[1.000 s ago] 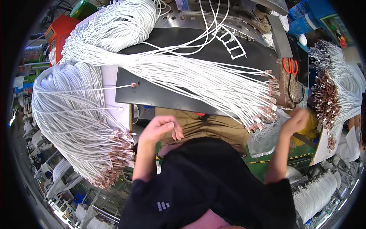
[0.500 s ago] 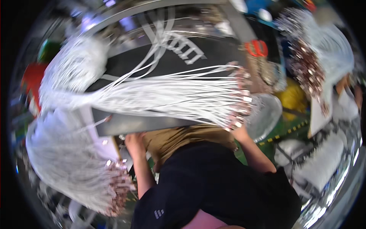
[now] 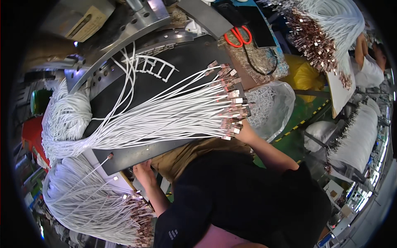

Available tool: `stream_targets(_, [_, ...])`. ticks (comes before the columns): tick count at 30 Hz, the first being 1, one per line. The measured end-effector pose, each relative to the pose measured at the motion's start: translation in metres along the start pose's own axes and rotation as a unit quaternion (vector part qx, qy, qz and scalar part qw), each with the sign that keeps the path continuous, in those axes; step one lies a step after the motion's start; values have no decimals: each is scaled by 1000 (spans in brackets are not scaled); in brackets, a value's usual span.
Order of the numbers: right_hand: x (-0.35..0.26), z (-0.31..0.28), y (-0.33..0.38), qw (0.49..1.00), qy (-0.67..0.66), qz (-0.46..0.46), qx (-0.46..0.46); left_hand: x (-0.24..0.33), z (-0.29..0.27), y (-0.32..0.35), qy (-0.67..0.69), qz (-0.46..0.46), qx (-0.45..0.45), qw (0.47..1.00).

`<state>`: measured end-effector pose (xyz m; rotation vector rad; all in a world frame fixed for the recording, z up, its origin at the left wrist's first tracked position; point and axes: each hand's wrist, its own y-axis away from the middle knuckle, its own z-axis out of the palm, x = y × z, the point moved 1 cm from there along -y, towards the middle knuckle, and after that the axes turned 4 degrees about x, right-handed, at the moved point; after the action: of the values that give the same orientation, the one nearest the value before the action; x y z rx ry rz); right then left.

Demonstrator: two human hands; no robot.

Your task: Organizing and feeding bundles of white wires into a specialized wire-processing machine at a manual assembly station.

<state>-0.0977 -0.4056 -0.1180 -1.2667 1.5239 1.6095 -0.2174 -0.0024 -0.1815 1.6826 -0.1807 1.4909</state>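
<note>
A large bundle of white cables (image 3: 165, 118) lies across a black work plate (image 3: 136, 155), its copper-coloured connector ends (image 3: 229, 103) fanned out on the right. My left hand (image 3: 144, 173) is at the plate's near edge, fingers loosely apart, with no object visible in it. My right hand (image 3: 245, 133) is at the plate's near right corner, beside and partly behind the connectors. Its fingers are hidden, so I cannot tell whether they hold anything. A white plastic strip shaped like a ladder (image 3: 155, 68) lies on the plate behind the bundle.
Coiled cables (image 3: 68, 115) sit at the left, another cable pile (image 3: 91, 198) nearer. Red-handled scissors (image 3: 239, 38) lie at the back. A clear bag of small white pieces (image 3: 269, 107) is at the right. A metal machine frame (image 3: 120, 41) stands behind; a person (image 3: 368, 66) is far right.
The view has shifted and turned, and now looks sharper. Both hands stay near the plate's front edge; the cable bundle still lies across it.
</note>
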Motion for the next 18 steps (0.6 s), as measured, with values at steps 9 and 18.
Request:
stream_targets(9, [-51,-143,-44,989,28,1,-146,19,64,77,-187,111,-79,973])
stream_targets(18, [-169,47,-155,662,431,-613,30,142,224,66,-450,624,-274,577])
